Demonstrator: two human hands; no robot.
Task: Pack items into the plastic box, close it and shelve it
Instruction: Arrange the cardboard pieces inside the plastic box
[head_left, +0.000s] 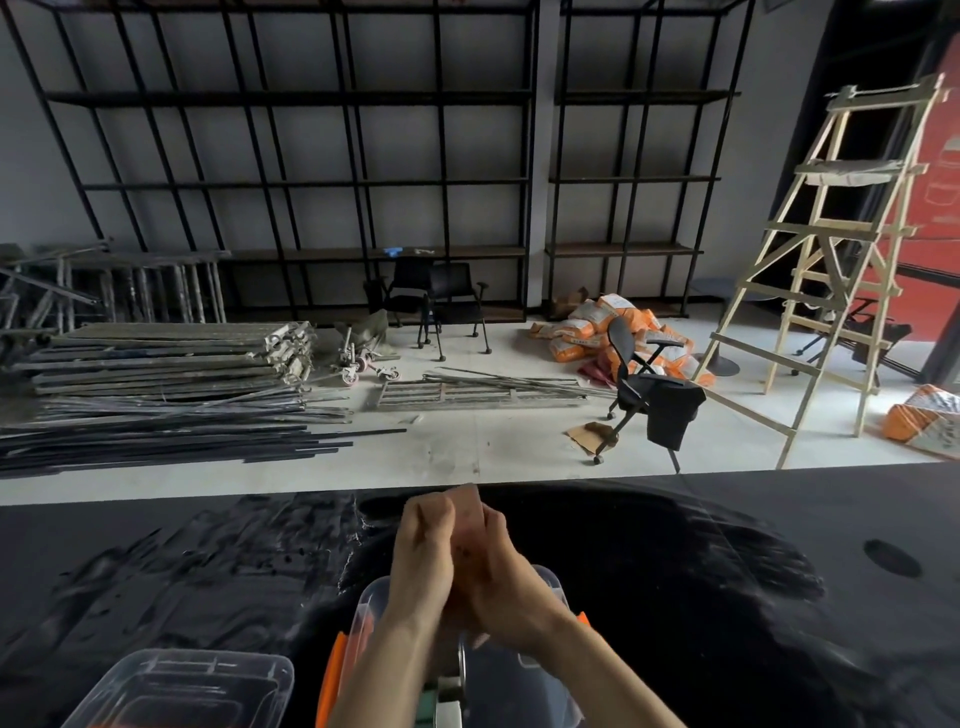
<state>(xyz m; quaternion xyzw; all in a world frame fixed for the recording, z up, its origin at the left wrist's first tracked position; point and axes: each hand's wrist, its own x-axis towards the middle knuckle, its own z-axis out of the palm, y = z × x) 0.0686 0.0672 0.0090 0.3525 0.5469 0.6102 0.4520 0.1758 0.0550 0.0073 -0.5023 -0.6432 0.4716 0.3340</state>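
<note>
A clear plastic box (371, 597) with orange latches stands open on the black table (727, 597) just in front of me. Above its far rim, my left hand (421, 561) and my right hand (498, 577) are pressed together around a pale pinkish item (467, 512); only its top edge and a strip between the palms show. Inside the box, below my wrists, some greenish and white contents (447, 696) are partly hidden by my forearms. A clear lid (182, 686) lies flat on the table to the left of the box.
Beyond the table edge lies a pale floor with stacked metal frames (171, 358) at left, black office chairs (644, 389), orange sacks (587, 327) and a wooden ladder (831, 270) at right. Black empty shelving (311, 182) lines the back wall. A round hole (892, 557) sits in the table.
</note>
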